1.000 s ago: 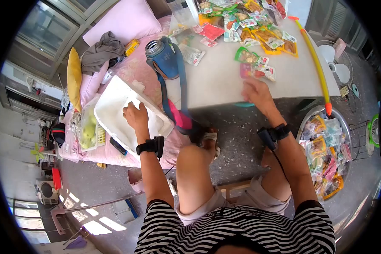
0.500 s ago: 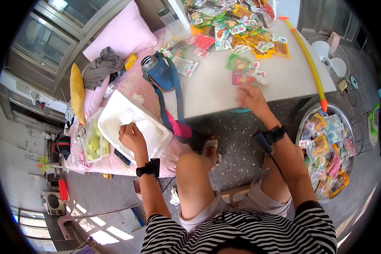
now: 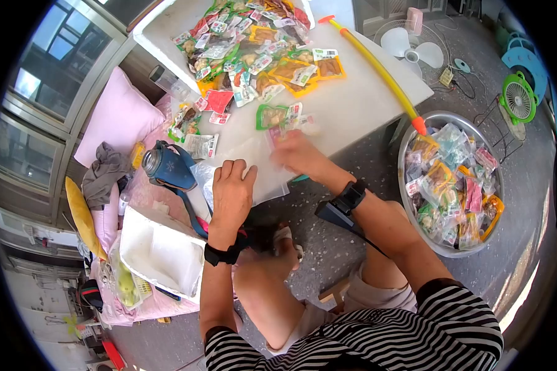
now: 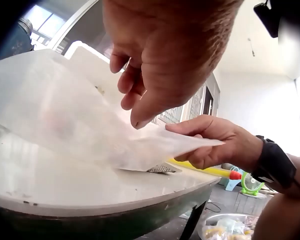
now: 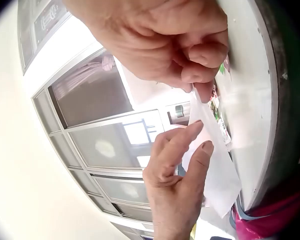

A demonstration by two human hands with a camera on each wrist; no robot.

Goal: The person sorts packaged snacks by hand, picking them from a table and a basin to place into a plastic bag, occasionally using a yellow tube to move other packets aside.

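Observation:
In the head view a translucent bag (image 3: 265, 178) spans the gap between the hands at the table's near edge. My right hand (image 3: 298, 154) pinches its edge with curled fingers, seen also in the right wrist view, where the right hand (image 5: 165, 40) is above the bag (image 5: 217, 175). My left hand (image 3: 231, 193) is beside the bag; in the right wrist view the left hand (image 5: 175, 185) has thumb and fingertips apart near the bag's side. A green-edged food packet (image 3: 271, 116) lies just beyond the right hand.
Food packets (image 3: 297, 73) are heaped on the table (image 3: 353, 111), spilling from a white foam box (image 3: 151, 37). A blue flask (image 3: 170, 167), an empty foam box (image 3: 161, 250) on the bed, a yellow tube (image 3: 377, 68) and a metal basin (image 3: 404, 179) of packets surround the hands.
My left hand has left the foam box on the bed and moved to the table edge beside my right hand. A translucent bag is now between them. The head view has shifted rightward.

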